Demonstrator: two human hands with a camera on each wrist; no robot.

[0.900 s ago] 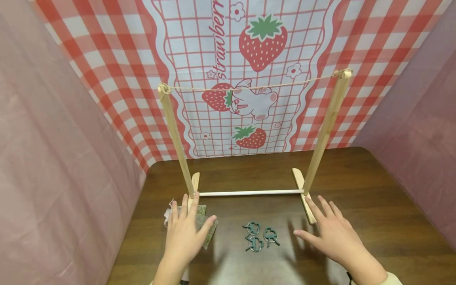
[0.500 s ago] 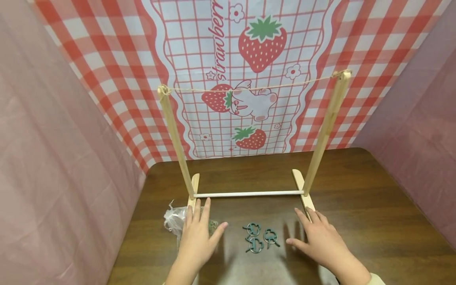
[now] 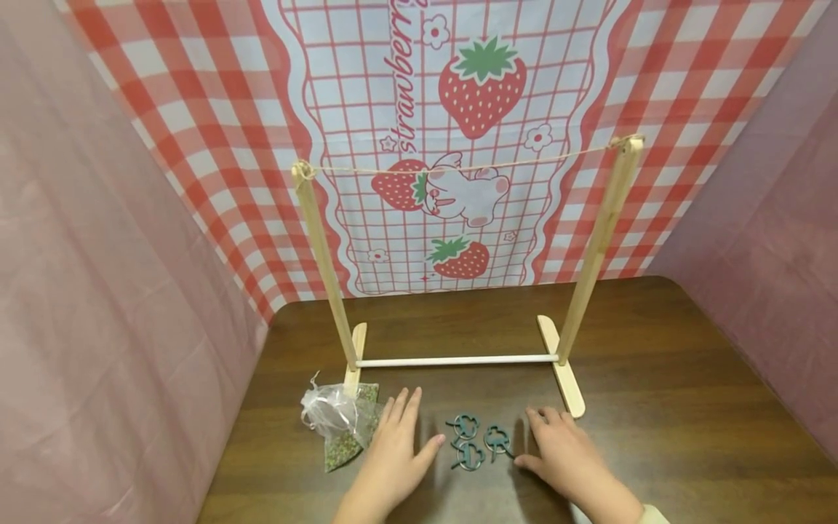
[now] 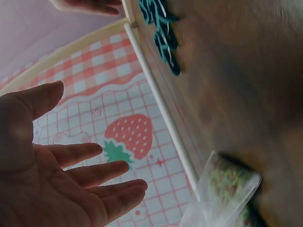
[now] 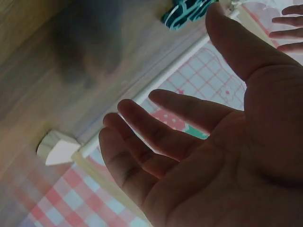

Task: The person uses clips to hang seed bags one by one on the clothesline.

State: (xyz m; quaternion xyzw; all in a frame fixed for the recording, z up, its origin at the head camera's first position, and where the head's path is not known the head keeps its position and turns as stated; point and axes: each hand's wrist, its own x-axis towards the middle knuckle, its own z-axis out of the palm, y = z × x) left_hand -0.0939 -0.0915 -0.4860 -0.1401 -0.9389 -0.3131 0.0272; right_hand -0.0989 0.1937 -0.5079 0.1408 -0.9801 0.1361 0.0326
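My left hand point(image 3: 395, 453) hovers over the table just left of three dark green clips with round metal rings point(image 3: 468, 455). Its fingers are spread and fairly straight in the left wrist view, with nothing in the palm. To the right of the clips is my right hand point(image 3: 564, 453), its thumb tip close to the nearest clip; whether they touch I cannot tell. Its fingers point(image 5: 142, 127) are relaxed and slightly bent, and it holds nothing. Sheer white drawstring bags point(image 3: 330, 409) with green-brown bits inside lie beside my left hand, partly over one wooden foot.
Behind the clips stands a wooden frame with a left post point(image 3: 322, 258), a right post point(image 3: 599, 247) and a white crossbar point(image 3: 458, 361). A thin string point(image 3: 524, 157) joins the post tops. A strawberry-print cloth point(image 3: 484, 94) hangs behind the brown table point(image 3: 655, 364).
Both hands have moved inward and nearer to the clips, the left rightward off the bags and the right leftward from the frame's foot. Bags, clips and frame stay in place.
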